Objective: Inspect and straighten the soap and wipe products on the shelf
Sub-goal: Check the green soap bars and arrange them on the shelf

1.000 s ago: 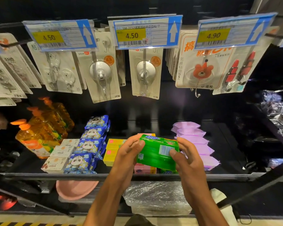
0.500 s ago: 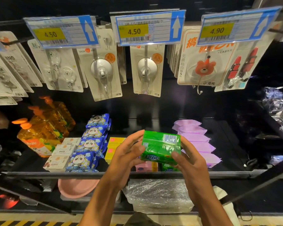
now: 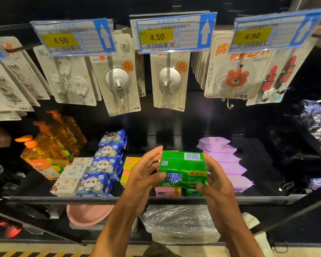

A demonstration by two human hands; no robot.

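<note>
The green 超能 soap pack (image 3: 182,169), barcode uppermost, is pinched at its ends by the left hand (image 3: 143,175) and right hand (image 3: 219,184). The central price tag (image 3: 172,33) above reads 4.50.

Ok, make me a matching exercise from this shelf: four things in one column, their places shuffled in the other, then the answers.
Things
1 green soap pack
2 purple wipe packs
3 orange pump bottles
4 pink basin

Places
A at the left end of the shelf
B under the shelf, on the lower level
C held between the left hand and the right hand
D in a row on the shelf, right of the hands

Pairs: 1-C, 2-D, 3-A, 4-B
</note>
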